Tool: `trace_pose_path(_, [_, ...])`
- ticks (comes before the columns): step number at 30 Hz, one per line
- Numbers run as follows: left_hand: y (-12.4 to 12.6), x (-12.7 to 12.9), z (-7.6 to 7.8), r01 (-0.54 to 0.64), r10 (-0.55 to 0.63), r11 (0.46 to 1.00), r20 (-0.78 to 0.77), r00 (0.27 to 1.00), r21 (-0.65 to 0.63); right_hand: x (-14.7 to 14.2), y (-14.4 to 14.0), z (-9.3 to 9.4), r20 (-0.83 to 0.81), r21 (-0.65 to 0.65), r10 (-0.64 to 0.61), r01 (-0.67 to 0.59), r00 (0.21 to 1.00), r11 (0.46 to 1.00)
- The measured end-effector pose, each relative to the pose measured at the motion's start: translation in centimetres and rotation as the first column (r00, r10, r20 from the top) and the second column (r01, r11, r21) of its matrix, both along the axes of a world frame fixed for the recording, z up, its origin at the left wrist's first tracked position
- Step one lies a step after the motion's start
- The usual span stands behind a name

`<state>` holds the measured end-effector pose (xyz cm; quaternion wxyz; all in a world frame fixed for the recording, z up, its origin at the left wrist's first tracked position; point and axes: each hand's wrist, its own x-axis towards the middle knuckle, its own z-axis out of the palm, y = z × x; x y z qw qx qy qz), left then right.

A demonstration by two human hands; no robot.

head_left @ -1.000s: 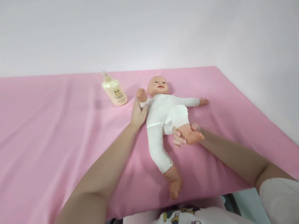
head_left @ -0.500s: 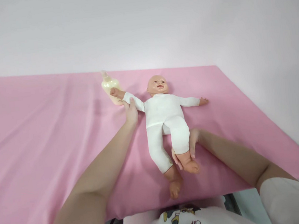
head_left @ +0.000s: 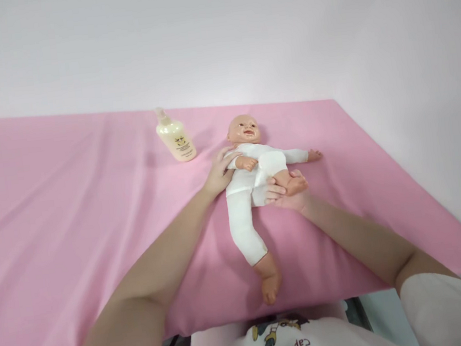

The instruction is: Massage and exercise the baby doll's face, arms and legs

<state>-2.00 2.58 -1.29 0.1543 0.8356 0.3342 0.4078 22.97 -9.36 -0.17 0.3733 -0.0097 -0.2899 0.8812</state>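
A baby doll (head_left: pixel 244 221) with a white cloth body lies on its back on the pink sheet (head_left: pixel 74 224), head away from me. My left hand (head_left: pixel 221 173) is closed round its arm on the left, which is folded across the chest. With my right hand (head_left: pixel 286 191) I grip the lower part of its leg on the right, which is bent up over the belly. The doll's other leg lies straight toward me, and its other arm stretches out to the right.
A pale yellow pump bottle (head_left: pixel 177 140) with a printed label lies on the sheet left of the doll's head. Behind the table's far edge is a plain white wall (head_left: pixel 198 38). The table's near edge runs just in front of my body.
The doll's left-side arm has moved from stretched out to folded over its chest. Its right-side leg has been pushed up toward the belly. The bottle's label is now uncovered.
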Motion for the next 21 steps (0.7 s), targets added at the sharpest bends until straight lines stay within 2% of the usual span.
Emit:
trace_pose_path(3, [0.02, -0.14, 0.12, 0.002, -0.002, 1.0, -0.028, 1.0, -0.01, -0.42, 0.36, 0.96, 0.08, -0.068, -0.124, 0.13, 0.989, 0.989])
trace_pose_path(8, [0.24, -0.39, -0.13, 0.023, -0.022, 1.0, -0.052, 0.998, 0.012, -0.34, 0.38, 0.76, 0.111, -0.091, -0.106, 0.116, 0.988, 0.989])
trace_pose_path(14, [0.27, -0.54, -0.2, 0.019, -0.016, 0.999, -0.053, 0.998, 0.042, -0.4, 0.28, 0.85, 0.086, -0.056, -0.091, 0.096, 0.992, 0.994])
trace_pose_path(18, [0.06, -0.29, -0.17, 0.033, -0.036, 0.998, 0.053, 0.998, 0.054, -0.42, 0.35, 0.68, 0.109, -0.02, -0.101, 0.103, 0.989, 0.994])
trace_pose_path(21, [0.12, -0.02, -0.42, -0.019, 0.021, 1.0, 0.195, 0.981, -0.011, -0.29, 0.14, 0.04, 0.148, 0.038, -0.08, 0.075, 0.986, 0.996])
